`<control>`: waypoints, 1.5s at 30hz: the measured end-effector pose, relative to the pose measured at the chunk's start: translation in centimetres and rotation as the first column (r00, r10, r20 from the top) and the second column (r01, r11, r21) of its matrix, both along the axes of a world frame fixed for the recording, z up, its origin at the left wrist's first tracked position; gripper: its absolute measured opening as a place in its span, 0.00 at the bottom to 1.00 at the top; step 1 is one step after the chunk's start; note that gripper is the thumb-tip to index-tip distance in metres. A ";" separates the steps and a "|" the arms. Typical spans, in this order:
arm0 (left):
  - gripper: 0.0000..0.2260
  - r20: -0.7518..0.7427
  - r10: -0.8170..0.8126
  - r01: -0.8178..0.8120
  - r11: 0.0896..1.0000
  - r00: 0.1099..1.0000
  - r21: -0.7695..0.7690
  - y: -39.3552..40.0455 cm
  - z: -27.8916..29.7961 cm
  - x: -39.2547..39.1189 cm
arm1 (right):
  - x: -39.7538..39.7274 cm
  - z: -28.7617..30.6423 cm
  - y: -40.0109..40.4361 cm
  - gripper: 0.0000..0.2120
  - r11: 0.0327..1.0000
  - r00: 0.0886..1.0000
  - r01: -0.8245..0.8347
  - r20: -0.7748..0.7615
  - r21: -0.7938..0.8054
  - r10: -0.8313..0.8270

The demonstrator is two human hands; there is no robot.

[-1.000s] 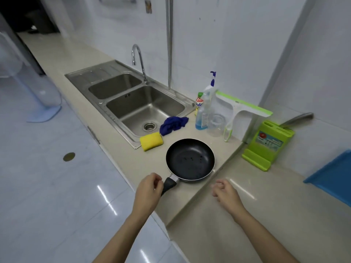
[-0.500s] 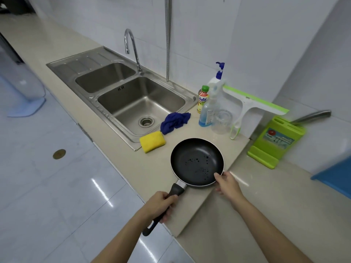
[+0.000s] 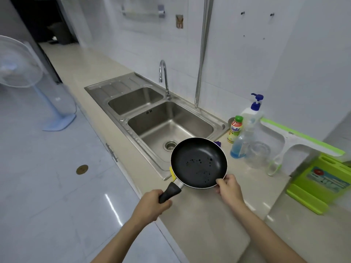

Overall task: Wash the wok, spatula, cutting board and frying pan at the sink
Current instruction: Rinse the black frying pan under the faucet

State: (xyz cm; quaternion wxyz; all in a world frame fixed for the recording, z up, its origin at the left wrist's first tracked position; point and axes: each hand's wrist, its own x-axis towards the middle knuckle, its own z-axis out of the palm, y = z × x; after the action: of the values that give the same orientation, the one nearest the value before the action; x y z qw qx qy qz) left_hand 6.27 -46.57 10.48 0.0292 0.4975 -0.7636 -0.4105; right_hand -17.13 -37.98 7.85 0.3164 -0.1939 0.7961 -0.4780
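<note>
One pan [image 3: 198, 162], black, is held over the counter [image 3: 205, 224] beside the sink [image 3: 171, 126]: handle gripped in the left hand [image 3: 152, 205], near rim pinched by the right hand [image 3: 228, 188].

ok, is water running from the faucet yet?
No. The faucet shows no stream, the sink basin below looks dry, and the frying pan is held in front of it by both hands.

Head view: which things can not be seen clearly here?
- Yellow sponge: head view, mostly hidden by the frying pan.
- Blue cloth: only a corner shows behind the pan.
- Green cutting board: cut off by right edge, blurred.
- Wok, spatula: not in view.
</note>
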 end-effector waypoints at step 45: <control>0.19 0.202 -0.603 0.634 0.751 0.772 -0.183 -67.3 -6.7 -3.9 | 6.0 -4.4 -50.9 0.09 0.847 0.848 0.511 0.073 0.146 -0.524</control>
State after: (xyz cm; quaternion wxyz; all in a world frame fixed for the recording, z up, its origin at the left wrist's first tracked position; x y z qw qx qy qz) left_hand 2.39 -113.85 3.81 -0.0981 0.2347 -0.9292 -0.2680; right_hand -11.14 -88.85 3.48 0.2303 0.0742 0.8276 -0.5065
